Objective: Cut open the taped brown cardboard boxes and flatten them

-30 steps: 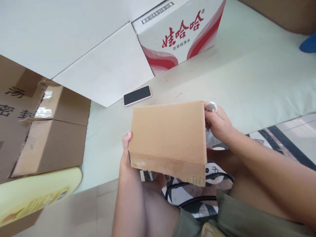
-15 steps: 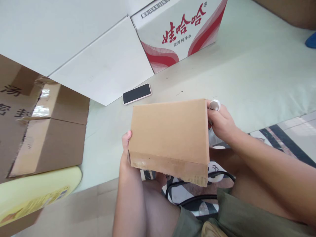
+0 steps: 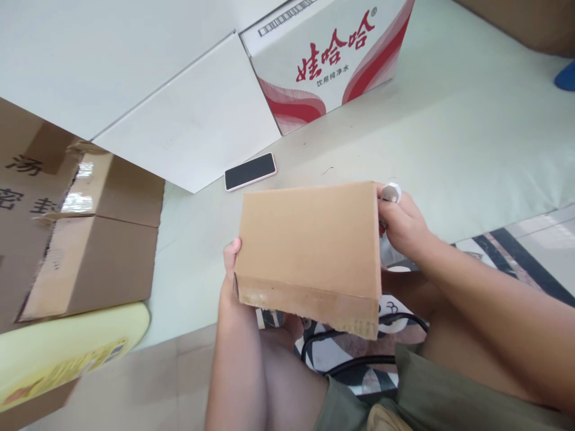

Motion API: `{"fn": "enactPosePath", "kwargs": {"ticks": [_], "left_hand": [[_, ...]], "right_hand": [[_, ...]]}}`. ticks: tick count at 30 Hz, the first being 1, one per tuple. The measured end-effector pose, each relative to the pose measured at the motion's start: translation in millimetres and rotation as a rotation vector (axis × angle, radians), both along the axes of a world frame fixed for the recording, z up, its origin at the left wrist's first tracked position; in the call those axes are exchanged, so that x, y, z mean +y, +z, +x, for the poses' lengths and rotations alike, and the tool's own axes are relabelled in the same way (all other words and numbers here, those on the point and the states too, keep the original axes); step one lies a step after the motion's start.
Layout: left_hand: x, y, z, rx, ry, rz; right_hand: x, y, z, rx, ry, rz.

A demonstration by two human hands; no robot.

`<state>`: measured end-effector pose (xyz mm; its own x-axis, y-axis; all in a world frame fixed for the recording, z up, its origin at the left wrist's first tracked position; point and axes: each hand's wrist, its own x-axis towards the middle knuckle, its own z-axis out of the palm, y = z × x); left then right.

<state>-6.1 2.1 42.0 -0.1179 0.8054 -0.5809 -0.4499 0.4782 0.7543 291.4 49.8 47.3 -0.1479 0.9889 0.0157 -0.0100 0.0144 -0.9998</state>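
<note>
A small brown cardboard box (image 3: 309, 239) is held up over my lap, its flat side facing me and a torn flap along its lower edge. My left hand (image 3: 231, 256) grips the box at its left edge; only the thumb side shows, the other fingers being hidden behind the cardboard. At the box's right edge, my right hand (image 3: 404, 218) is closed around an object with a white, faceted end (image 3: 391, 193). A bit of red shows below that end, but its kind cannot be made out. The right fingertips are partly hidden by the box.
A black-screened phone (image 3: 250, 172) lies on the pale green covered surface (image 3: 458, 137). Behind it stand white cartons (image 3: 332, 66), one with red lettering. A large brown carton (image 3: 112, 251) and a yellow container (image 3: 90, 347) are at left. A black cable (image 3: 354, 361) curves below the box.
Almost nothing differs. Both hands keep their places on the box, and the whole view has shifted very slightly.
</note>
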Motion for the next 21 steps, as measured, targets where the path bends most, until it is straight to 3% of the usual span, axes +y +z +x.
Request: {"fn": "enactPosePath", "kwargs": {"ticks": [10,21], "left_hand": [[0.2,1.0,3.0,-0.004,-0.012,-0.019],[1.3,9.1,10.1,-0.023,0.099,-0.101]], "right_hand": [[-0.6,-3.2,-0.2,-0.002,0.0,-0.013],[0.1,-5.6,-0.2,0.014,-0.006,-0.022]]}}
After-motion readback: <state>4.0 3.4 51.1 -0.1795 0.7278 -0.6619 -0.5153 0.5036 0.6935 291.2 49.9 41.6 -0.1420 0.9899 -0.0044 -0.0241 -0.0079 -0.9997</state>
